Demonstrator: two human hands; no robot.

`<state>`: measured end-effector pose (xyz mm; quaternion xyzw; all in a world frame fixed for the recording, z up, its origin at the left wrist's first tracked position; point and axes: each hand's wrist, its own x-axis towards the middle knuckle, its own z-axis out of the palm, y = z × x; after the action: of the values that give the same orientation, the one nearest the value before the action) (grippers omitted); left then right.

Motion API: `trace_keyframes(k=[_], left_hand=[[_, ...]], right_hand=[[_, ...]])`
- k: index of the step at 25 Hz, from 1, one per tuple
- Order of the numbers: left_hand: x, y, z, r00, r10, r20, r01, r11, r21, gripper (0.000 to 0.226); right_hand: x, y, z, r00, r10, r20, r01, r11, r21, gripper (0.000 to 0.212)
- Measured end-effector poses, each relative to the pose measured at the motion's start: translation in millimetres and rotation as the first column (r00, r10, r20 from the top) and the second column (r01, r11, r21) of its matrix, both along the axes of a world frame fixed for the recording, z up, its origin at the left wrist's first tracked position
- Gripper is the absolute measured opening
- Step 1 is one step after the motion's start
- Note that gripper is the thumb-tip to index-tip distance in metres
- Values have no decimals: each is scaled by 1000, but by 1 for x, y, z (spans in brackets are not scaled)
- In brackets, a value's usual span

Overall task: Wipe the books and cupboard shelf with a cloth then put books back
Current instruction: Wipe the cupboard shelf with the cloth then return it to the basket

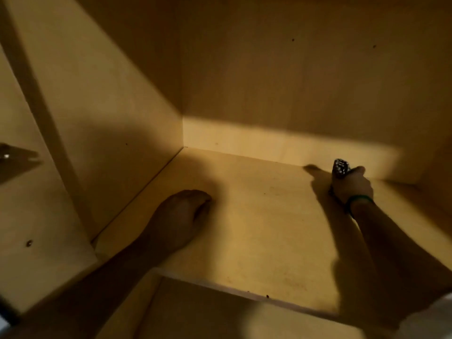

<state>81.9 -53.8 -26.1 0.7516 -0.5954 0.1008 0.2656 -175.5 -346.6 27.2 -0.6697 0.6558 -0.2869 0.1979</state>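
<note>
The yellow wooden cupboard shelf [256, 216] fills the view and has no books on it. My right hand [352, 185] reaches to the back right of the shelf and grips a dark patterned cloth [340, 167], which sticks up past my thumb close to the back wall. A green band circles that wrist. My left hand [182, 211] rests on the left part of the shelf in shadow, its fingers curled under and holding nothing. No books show anywhere in view.
The cupboard's left side wall [117, 113] and back wall [293, 81] enclose the shelf. A metal hinge [17, 159] sits on the frame at far left. The shelf's front edge [220, 287] runs across the bottom, with a lower shelf beneath.
</note>
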Motion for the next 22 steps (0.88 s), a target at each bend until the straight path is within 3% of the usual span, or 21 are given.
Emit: trace_keyframes(k=[2,4,7,9,12,13,14,15,16,18,19,20,21,22], left_hand=[[-2,0,3,1000,27,9,-27,1000,-9,57],[-4,-1,6,996,82,-21,-83,995,-50,54],[-7,0,11,965,169,-200,-200,970,-141,36],[0,1,11,903,164,-398,-262,943,-207,31],[13,7,11,752,114,-649,-348,905,-244,25],[13,8,11,726,111,-679,-361,902,-238,23],[13,7,12,715,113,-690,-363,903,-228,23],[10,7,13,711,116,-694,-359,908,-216,22],[9,5,14,712,131,-690,-356,914,-193,20],[6,4,12,742,179,-646,-346,927,-141,17],[6,3,11,763,210,-611,-346,932,-111,18],[7,3,10,783,243,-572,-344,936,-74,20],[8,1,10,800,269,-537,-339,940,-33,21],[9,-1,10,812,293,-506,-331,944,16,23]], right_hand=[[26,-4,0,955,220,-199,-215,975,49,61],[62,16,0,782,472,-408,-497,866,50,57],[111,66,-7,591,645,-485,-703,706,82,60],[122,118,-12,463,809,-361,-839,532,115,62],[92,200,-10,-61,998,0,-969,-60,238,34],[78,212,-10,-194,966,172,-944,-232,235,30],[67,211,-11,-259,908,329,-928,-329,178,29],[60,200,-9,-218,857,468,-948,-299,105,30],[58,184,-4,-100,805,585,-987,-155,45,28],[61,135,5,187,667,721,-955,296,-26,19],[65,108,10,313,638,704,-863,501,-70,13],[70,82,13,475,653,590,-744,656,-126,9],[77,55,10,639,676,368,-665,726,-179,9],[86,33,3,729,680,80,-660,729,-179,18]])
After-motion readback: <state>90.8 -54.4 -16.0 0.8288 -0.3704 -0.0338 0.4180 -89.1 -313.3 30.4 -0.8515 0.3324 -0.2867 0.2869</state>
